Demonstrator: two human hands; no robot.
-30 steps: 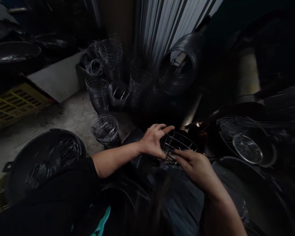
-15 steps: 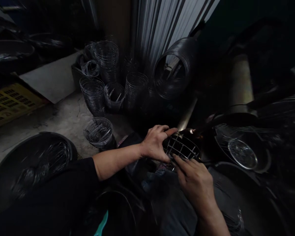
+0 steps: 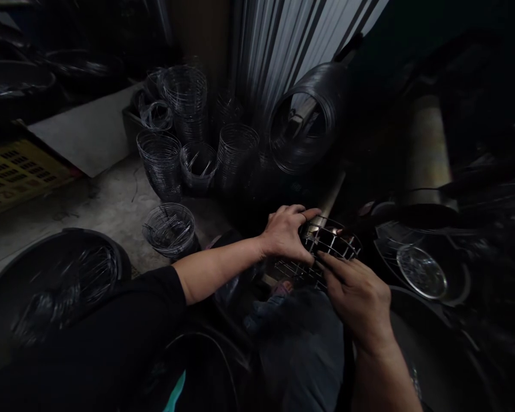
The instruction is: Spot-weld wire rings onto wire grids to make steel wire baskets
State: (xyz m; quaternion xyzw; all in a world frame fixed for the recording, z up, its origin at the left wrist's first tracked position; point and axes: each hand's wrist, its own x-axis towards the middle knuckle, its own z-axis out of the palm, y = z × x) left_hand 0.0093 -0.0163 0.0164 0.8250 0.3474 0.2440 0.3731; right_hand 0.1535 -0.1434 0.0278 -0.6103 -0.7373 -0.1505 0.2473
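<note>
A small round wire grid (image 3: 329, 245) sits in front of me, above my lap, in dim light. My left hand (image 3: 285, 233) grips its left rim with the fingers curled over the top. My right hand (image 3: 357, 290) holds the near edge, fingers stretched along the wires and pressed onto them. A second layer of grid wires (image 3: 298, 272) shows just beneath, between the two hands. What the grid rests on is too dark to make out.
Stacks of wire rings (image 3: 162, 163) stand on the concrete floor ahead, and a large wire coil (image 3: 306, 117) leans at the back. A black tub of wire pieces (image 3: 47, 286) is at my left, a yellow crate (image 3: 12, 177) beyond, dark pans and a shiny disc (image 3: 421, 271) on the right.
Both hands and the wire grid have shifted a little to the right and up. The grid has tilted flatter. My right hand has closed in on its near edge.
</note>
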